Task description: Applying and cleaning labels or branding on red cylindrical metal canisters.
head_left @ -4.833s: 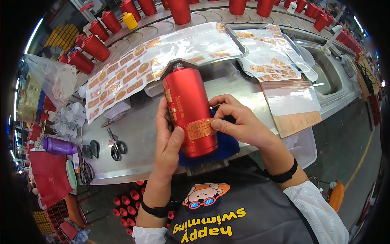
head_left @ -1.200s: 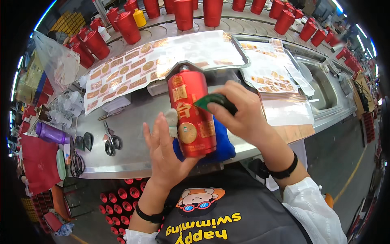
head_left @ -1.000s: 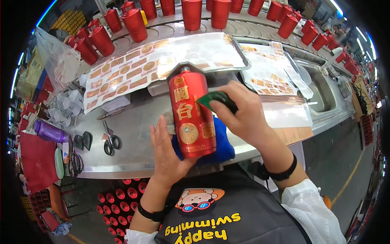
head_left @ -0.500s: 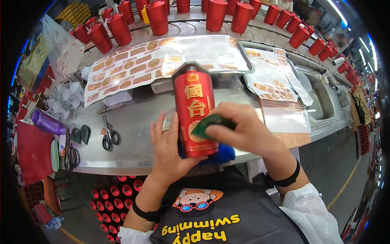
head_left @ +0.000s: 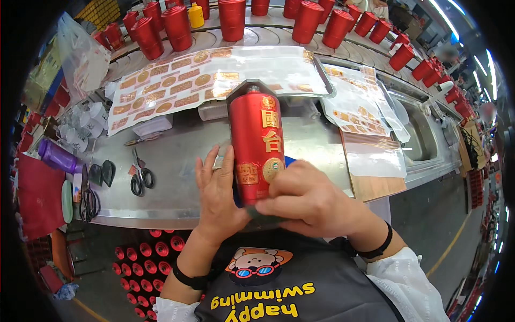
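Note:
A red bottle [head_left: 249, 126] with gold raised lettering and a round gold label [head_left: 272, 168] lies tilted in front of me, its neck pointing away and resting in a grey holder [head_left: 232, 97]. My left hand [head_left: 215, 196] grips its left side near the base, fingers straight along it and the thumb side underneath. At the lower right of the bottle is my right hand [head_left: 316, 199], fingers curled around a flat green scraper [head_left: 264, 217]. Most of the scraper is hidden under that hand and blurred. A blue cushion [head_left: 289, 160] shows behind the bottle.
Sheets of gold labels [head_left: 171, 86] lie behind the holder. Scissors [head_left: 140, 174], dark green flat pieces [head_left: 107, 173] and a purple bottle [head_left: 58, 155] sit at the left. Red canisters [head_left: 232, 21] stand on a curved conveyor [head_left: 268, 36]. A sink [head_left: 421, 129] is at the right.
The bottle has turned, so its lettering and round label sit further right. My right hand has moved down with the scraper toward the bottle's base. Canisters on the conveyor have shifted right.

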{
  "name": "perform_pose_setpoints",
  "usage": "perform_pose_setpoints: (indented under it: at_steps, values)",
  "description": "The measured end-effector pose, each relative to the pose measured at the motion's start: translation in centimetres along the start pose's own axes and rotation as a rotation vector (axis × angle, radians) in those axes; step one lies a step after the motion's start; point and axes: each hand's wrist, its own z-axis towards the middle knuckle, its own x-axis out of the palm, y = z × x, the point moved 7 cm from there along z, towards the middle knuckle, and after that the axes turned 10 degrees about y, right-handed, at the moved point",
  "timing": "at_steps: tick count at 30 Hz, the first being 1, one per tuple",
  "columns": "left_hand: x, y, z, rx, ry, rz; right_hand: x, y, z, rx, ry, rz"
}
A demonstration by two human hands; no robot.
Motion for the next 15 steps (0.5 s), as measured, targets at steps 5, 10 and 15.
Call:
perform_pose_setpoints:
  at_steps: [5, 10, 15]
  values:
    - [-0.2, 0.3, 0.1, -0.044, -0.034, -0.091, -1.0, -1.4, -1.0, 0.299, -0.133, -0.320]
    - [-0.5, -0.3, 0.1, -0.016, 0.004, 0.040, -1.3, -1.9, -1.0, 0.252, -0.153, 0.049]
    - [-0.5, -0.4, 0.2, 0.005, -0.028, 0.049, 0.3, 0.1, -1.2, 0.043, 0.067, 0.162]
